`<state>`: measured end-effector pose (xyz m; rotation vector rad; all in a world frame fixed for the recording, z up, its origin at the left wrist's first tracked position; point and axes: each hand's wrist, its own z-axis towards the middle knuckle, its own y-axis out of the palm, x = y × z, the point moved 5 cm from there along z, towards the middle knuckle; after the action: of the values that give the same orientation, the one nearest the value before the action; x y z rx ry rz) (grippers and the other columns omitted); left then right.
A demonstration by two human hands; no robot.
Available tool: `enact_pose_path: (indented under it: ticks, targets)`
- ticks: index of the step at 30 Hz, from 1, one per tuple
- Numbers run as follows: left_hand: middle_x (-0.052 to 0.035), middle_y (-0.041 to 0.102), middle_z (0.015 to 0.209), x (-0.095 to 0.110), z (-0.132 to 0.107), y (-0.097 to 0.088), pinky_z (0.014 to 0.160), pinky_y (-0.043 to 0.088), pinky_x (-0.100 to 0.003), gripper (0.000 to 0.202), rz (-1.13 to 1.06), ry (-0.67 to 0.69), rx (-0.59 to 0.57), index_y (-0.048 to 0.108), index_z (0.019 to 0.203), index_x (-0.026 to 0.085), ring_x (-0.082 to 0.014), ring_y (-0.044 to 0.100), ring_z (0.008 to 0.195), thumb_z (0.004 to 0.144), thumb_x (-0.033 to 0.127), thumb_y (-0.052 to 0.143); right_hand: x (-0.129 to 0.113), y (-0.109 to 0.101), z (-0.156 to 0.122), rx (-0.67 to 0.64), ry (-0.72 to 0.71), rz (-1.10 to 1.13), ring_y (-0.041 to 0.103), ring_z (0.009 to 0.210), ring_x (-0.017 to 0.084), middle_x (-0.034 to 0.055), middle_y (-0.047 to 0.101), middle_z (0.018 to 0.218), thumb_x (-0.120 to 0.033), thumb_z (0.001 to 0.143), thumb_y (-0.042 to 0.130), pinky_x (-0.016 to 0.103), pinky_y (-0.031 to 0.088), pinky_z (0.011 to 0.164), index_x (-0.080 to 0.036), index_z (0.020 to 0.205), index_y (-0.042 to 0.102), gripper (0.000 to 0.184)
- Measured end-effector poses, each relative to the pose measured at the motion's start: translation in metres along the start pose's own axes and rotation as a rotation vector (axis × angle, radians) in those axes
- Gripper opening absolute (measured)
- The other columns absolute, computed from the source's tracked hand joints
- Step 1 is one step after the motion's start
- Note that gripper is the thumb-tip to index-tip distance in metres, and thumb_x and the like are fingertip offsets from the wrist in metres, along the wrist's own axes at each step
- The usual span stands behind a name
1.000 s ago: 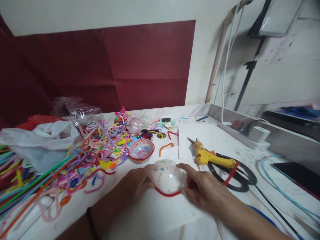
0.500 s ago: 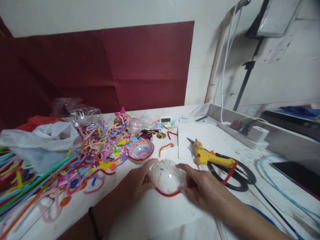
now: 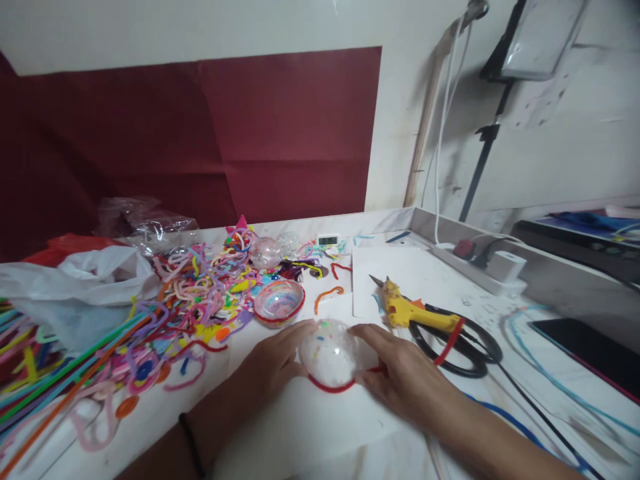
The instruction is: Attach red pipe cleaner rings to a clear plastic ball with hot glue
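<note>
A clear plastic half ball (image 3: 331,353) with colored specks sits dome up on white paper in front of me. Along its lower rim runs a red pipe cleaner (image 3: 334,389). My left hand (image 3: 277,357) grips the dome's left side, thumb low and fingers at the top. From the right, my right hand (image 3: 393,360) holds the rim, with a bit of red pipe cleaner showing between its thumb and fingers. Just behind stands another half ball (image 3: 279,303), hollow side up, colored inside and edged in red.
Tangled pipe cleaners and craft bits (image 3: 210,293) cover the left, beside a white plastic bag (image 3: 80,283). At right lie a yellow glue gun (image 3: 400,307), black-handled pliers or scissors (image 3: 483,360) and a phone (image 3: 590,350). A power strip (image 3: 493,283) runs along the tray edge.
The right hand has shifted slightly on the dome, and red pipe cleaner now shows between its fingers. Both hands stay on the half ball; the view has turned a little.
</note>
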<state>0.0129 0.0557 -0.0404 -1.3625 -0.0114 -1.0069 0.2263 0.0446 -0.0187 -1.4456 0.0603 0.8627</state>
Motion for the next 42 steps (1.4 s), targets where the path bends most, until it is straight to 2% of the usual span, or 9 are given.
enact_pose_path:
  ticks: [4,7,12,16,22,25,30,36,42]
  targets:
    - [-0.0063,0.066,0.109,-0.003,0.0,0.001,0.069,0.049,-0.03,0.058,-0.023,-0.053,0.014,0.044,0.139,0.019,-0.012,0.051,0.061,0.084,0.024,0.062,0.001,0.001,0.001,0.008,0.009,-0.009,0.068,0.083,0.025,0.0096,0.068,0.107,-0.013,0.077,0.069,0.035,0.049,0.072,-0.018,0.124,0.054,0.05]
    - [-0.0039,0.066,0.103,-0.004,0.0,0.001,0.069,0.05,-0.03,0.056,-0.02,-0.051,0.018,0.046,0.139,0.022,-0.013,0.053,0.063,0.085,0.026,0.061,0.003,0.001,0.002,0.022,-0.011,-0.017,0.068,0.087,0.026,0.0101,0.069,0.108,-0.014,0.078,0.071,0.036,0.05,0.073,-0.018,0.123,0.055,0.048]
    - [-0.0104,0.058,0.13,-0.001,0.005,-0.002,0.087,0.05,-0.037,0.063,0.028,0.115,0.022,0.034,0.146,0.028,-0.0214,0.061,0.093,0.09,0.045,0.056,0.003,0.001,0.002,0.025,-0.045,-0.036,0.067,0.099,0.028,0.0102,0.067,0.117,-0.017,0.08,0.072,0.037,0.051,0.08,-0.018,0.124,0.055,0.047]
    - [-0.0122,0.052,0.135,0.006,0.007,-0.004,0.104,0.039,-0.048,0.06,0.128,0.338,0.058,0.035,0.146,0.033,-0.0294,0.049,0.121,0.091,0.055,0.043,0.003,0.001,0.003,0.03,-0.073,-0.042,0.068,0.096,0.026,0.0088,0.068,0.114,-0.017,0.081,0.071,0.035,0.051,0.078,-0.018,0.123,0.055,0.045]
    - [-0.0151,0.033,0.152,-0.002,0.008,0.004,0.11,0.036,-0.048,0.062,-0.013,0.222,-0.071,0.04,0.144,0.028,-0.0318,0.039,0.137,0.091,0.059,0.036,0.002,-0.001,0.002,0.017,-0.082,-0.046,0.068,0.096,0.025,0.0085,0.069,0.113,-0.019,0.082,0.071,0.033,0.05,0.077,-0.019,0.123,0.055,0.044]
    - [-0.0152,0.023,0.159,-0.001,0.007,0.004,0.115,0.027,-0.049,0.063,-0.018,0.229,-0.122,0.033,0.147,0.026,-0.0311,0.026,0.144,0.092,0.057,0.034,0.0,-0.002,0.002,0.015,-0.084,-0.041,0.068,0.095,0.025,0.0085,0.07,0.111,-0.019,0.083,0.07,0.032,0.05,0.076,-0.019,0.123,0.055,0.043]
    - [-0.0147,0.016,0.162,0.003,0.007,0.001,0.116,0.026,-0.048,0.059,0.042,0.29,-0.161,0.026,0.149,0.026,-0.0284,0.022,0.146,0.096,0.05,0.032,0.0,-0.003,0.003,0.011,-0.082,-0.039,0.068,0.096,0.024,0.007,0.069,0.113,-0.018,0.081,0.071,0.031,0.049,0.077,-0.022,0.123,0.055,0.045]
    - [-0.0111,0.032,0.157,0.013,0.009,-0.009,0.116,0.028,-0.045,0.054,0.142,0.333,-0.166,0.023,0.149,0.029,-0.0245,0.029,0.143,0.098,0.042,0.036,0.002,-0.005,0.005,-0.001,-0.105,-0.042,0.067,0.101,0.025,0.0063,0.068,0.117,-0.015,0.08,0.071,0.03,0.048,0.08,-0.021,0.127,0.054,0.05]
    - [-0.0073,0.033,0.156,0.009,0.012,-0.006,0.11,0.039,-0.043,0.055,0.195,0.352,-0.181,0.031,0.147,0.038,-0.0262,0.037,0.139,0.096,0.023,0.047,0.003,-0.003,0.004,-0.01,-0.139,-0.08,0.067,0.096,0.023,0.005,0.068,0.116,-0.009,0.08,0.064,0.029,0.047,0.077,-0.022,0.129,0.052,0.051]
